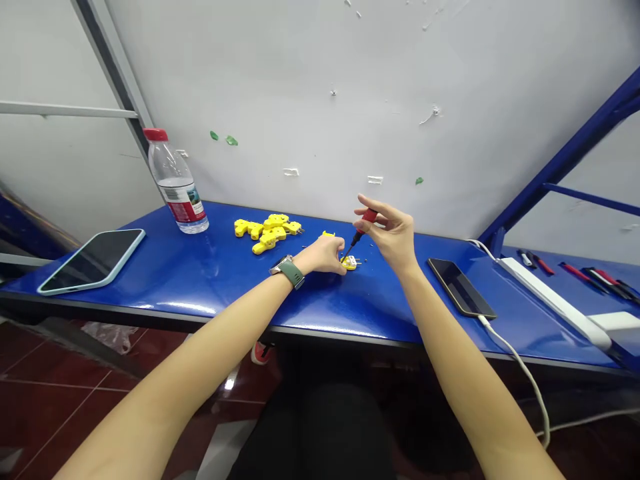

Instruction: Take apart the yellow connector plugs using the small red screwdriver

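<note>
The left hand pins a yellow connector plug on the blue bench while the right hand pinches a red-handled screwdriver, its tip on the plug, seemingly mid-screw, which calls for a steady, seated tip.

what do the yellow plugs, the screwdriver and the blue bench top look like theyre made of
Yellow plugs, one in the left hand: likely moulded plastic, uniform matte colour, small metal-looking prongs. Screwdriver in the right hand: red handle looks plastic, thin dark shaft probably metal. Blue bench top: glossy with bright reflections, painted metal or laminate; cannot tell which.
</note>
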A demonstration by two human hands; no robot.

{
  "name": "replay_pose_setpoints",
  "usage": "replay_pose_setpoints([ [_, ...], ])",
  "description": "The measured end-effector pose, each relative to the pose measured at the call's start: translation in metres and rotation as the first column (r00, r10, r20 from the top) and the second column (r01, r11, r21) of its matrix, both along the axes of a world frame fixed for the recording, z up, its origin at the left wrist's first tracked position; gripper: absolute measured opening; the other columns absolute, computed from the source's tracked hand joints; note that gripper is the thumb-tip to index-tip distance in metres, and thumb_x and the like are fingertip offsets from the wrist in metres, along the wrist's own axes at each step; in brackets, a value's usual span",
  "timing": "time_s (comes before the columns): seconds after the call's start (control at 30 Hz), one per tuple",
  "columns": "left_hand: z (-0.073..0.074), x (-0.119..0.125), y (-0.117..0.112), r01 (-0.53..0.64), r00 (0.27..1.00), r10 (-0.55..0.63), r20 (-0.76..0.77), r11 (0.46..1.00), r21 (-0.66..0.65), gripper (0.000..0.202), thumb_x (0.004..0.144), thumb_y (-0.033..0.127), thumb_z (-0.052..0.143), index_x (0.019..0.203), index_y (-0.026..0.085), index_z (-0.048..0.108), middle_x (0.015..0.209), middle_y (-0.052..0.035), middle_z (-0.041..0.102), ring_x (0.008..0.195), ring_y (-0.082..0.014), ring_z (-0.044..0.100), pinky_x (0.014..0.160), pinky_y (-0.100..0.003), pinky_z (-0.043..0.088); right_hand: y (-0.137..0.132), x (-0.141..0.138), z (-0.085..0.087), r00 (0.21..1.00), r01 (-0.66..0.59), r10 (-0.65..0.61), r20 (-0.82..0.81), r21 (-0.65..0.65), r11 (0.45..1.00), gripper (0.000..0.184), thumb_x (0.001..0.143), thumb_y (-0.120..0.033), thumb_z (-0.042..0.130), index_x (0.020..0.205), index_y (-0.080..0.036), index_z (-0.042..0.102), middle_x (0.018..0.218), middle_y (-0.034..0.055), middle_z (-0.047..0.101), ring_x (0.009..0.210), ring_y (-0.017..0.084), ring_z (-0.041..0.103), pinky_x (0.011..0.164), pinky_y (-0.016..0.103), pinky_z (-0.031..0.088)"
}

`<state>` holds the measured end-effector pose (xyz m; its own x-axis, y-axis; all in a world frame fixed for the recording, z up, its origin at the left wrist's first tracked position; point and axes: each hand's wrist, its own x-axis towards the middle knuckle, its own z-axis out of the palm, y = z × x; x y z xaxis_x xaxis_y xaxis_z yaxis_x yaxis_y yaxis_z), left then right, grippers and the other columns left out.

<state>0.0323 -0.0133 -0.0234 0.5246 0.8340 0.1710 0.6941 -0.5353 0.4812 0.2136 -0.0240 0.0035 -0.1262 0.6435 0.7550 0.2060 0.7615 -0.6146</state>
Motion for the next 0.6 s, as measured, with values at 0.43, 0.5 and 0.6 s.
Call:
replay_pose_setpoints([
  [0.43, 0.0021, 0.0051, -0.0068, -0.119, 0.991, 0.125, 0.057, 0.988, -0.094, 0.014, 0.065, 0.021, 0.080, 0.075, 0.019, 0.070, 0.072, -0.0013, 0.072, 0.073, -0.0193, 0.069, 0.067, -0.027, 0.049, -0.0012, 0.0025, 0.0046, 0.985, -0.151, 0.156, 0.079, -0.071, 0.986, 0.052, 0.092, -0.057, 0.068, 0.138, -0.032, 0.064, 0.114, 0.0062, 0.076, 0.105, 0.025, 0.073, 0.096, 0.045, 0.061],
  [0.5, 0.0020, 0.0058, -0.0067, -0.096, 0.992, 0.102, 0.073, 0.992, -0.080, 0.011, 0.067, 0.023, 0.080, 0.067, 0.019, 0.070, 0.069, -0.0018, 0.072, 0.070, -0.0185, 0.069, 0.066, -0.026, 0.049, -0.0007, 0.0009, 0.0038, 0.991, -0.129, 0.131, 0.031, -0.073, 0.989, 0.048, 0.086, -0.057, 0.075, 0.126, -0.030, 0.069, 0.106, 0.0052, 0.076, 0.103, 0.025, 0.073, 0.092, 0.043, 0.062],
  [0.6, 0.0019, 0.0060, -0.0058, -0.059, 0.994, 0.063, 0.084, 0.997, -0.055, 0.010, 0.067, 0.023, 0.081, 0.066, 0.018, 0.072, 0.067, -0.0018, 0.072, 0.067, -0.0175, 0.067, 0.065, -0.026, 0.048, -0.0005, -0.0033, 0.0016, 0.999, -0.043, 0.043, -0.008, -0.062, 0.997, 0.047, 0.079, -0.057, 0.082, 0.112, -0.027, 0.071, 0.091, 0.0021, 0.072, 0.096, 0.024, 0.073, 0.085, 0.039, 0.063],
])
